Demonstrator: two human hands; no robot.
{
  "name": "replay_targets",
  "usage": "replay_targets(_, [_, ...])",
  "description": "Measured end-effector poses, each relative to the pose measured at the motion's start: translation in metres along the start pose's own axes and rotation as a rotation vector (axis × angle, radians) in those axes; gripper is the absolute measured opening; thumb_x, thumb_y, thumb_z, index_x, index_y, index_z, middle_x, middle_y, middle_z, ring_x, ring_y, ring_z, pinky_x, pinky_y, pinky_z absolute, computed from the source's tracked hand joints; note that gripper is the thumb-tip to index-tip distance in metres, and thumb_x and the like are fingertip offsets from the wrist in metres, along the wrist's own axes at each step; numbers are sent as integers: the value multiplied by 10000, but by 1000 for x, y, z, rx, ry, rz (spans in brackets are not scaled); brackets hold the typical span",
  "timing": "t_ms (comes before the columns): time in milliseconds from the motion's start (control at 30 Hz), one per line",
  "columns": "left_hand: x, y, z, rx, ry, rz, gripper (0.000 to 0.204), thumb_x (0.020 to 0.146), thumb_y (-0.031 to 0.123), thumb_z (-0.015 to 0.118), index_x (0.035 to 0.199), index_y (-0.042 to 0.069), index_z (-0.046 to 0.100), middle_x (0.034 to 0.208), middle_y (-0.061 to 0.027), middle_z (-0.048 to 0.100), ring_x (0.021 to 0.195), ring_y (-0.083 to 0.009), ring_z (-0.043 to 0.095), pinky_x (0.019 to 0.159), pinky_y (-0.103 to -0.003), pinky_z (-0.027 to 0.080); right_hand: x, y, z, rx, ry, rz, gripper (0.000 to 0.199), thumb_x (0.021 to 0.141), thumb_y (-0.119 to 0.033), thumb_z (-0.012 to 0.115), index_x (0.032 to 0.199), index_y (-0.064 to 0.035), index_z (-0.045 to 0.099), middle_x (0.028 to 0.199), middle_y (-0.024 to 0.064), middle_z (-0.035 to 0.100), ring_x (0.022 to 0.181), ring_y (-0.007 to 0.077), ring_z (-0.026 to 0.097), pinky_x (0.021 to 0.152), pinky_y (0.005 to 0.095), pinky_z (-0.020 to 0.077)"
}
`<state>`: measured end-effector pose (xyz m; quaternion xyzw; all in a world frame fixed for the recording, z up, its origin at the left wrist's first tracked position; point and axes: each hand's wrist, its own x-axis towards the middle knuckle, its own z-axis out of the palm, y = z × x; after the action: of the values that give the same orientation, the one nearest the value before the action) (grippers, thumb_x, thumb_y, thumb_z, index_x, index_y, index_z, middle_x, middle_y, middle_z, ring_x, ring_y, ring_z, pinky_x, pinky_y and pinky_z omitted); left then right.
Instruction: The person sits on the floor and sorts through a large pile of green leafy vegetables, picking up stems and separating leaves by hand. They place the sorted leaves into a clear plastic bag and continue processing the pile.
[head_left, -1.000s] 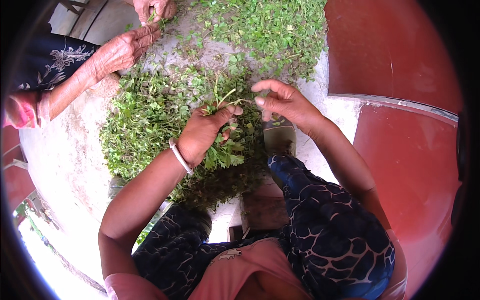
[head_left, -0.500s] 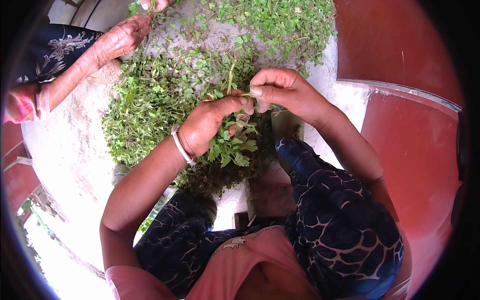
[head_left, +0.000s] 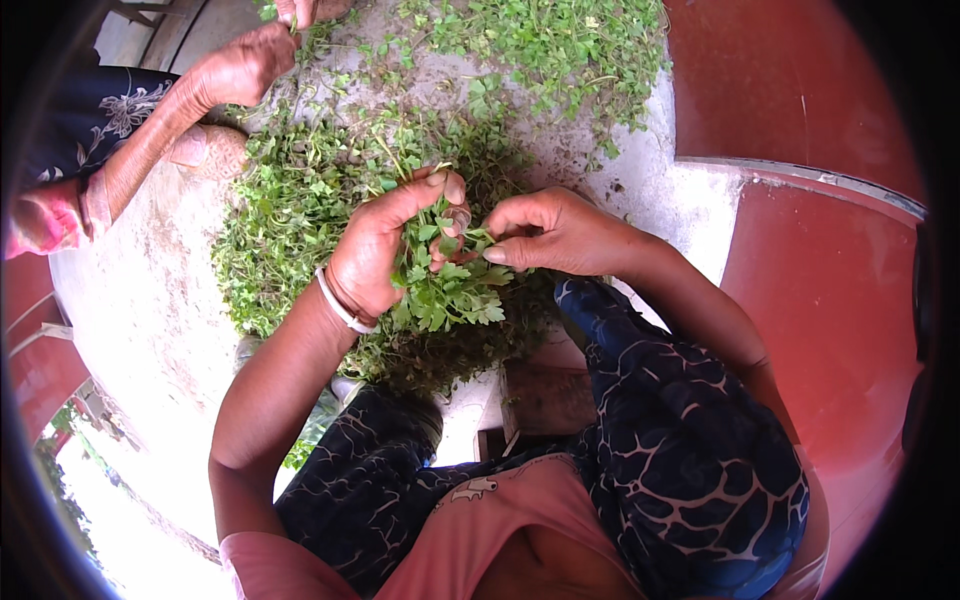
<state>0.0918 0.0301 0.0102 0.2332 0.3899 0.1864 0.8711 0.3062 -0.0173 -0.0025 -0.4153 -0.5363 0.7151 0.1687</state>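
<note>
My left hand (head_left: 385, 255) closes around a bunch of leafy greens (head_left: 450, 290), thumb and fingers clamped on the stems while the leaves spill out below my palm. My right hand (head_left: 550, 232) meets it from the other side, fingertips pinched on a sprig at the top of the bunch, just beside my left thumb. A white bangle (head_left: 340, 305) sits on my left wrist, right behind the grip.

Under both hands lies the loose heap of greens (head_left: 290, 215), spread over the pale concrete floor (head_left: 150, 300) and reaching away in front of me. Beyond the heap, another person's hand (head_left: 240, 65) works at its far edge, well apart from mine.

The risk, as I judge it: my hold is on thin stems, and a hard tug with the right could tear leaves off or pull the whole bunch loose, dropping picked sprigs back into the unsorted heap below. Squeezing too tightly would likely bruise the soft leaves.
</note>
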Motion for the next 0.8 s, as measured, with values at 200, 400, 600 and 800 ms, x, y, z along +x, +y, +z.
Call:
replay_targets(200, [-3, 6, -3, 109, 105, 27, 225, 945, 310, 466, 945, 105, 558, 888, -15, 612, 761, -92, 523, 587, -216, 393, -4, 10, -4, 131, 56, 101, 196, 908, -216, 587, 882, -23, 592, 700, -21, 554, 660, 53, 533, 615, 225, 433])
replay_targets(400, [-5, 9, -19, 339, 259, 173, 326, 932, 361, 512, 958, 57, 629, 1035, -60, 626, 982, -167, 528, 890, -332, 414, -9, 15, -13, 132, 85, 136, 234, 924, -246, 559, 869, -22, 594, 678, -11, 557, 640, 62, 538, 598, 229, 434])
replay_targets(600, [0, 12, -16, 426, 219, 287, 271, 949, 289, 489, 927, 46, 605, 1135, -94, 606, 1099, -194, 510, 980, -344, 364, -6, 9, -9, -23, 34, 204, 249, 919, -259, 563, 845, -24, 599, 653, -10, 555, 625, 61, 532, 578, 230, 423])
replay_targets(800, [1, -16, 2, 769, 42, 188, 170, 955, 130, 473, 1028, 24, 584, 1019, -69, 633, 972, -154, 566, 874, -299, 438, -4, 0, 2, -129, 22, 143, 228, 904, -237, 583, 831, -21, 595, 629, -31, 512, 594, 45, 457, 545, 235, 394])
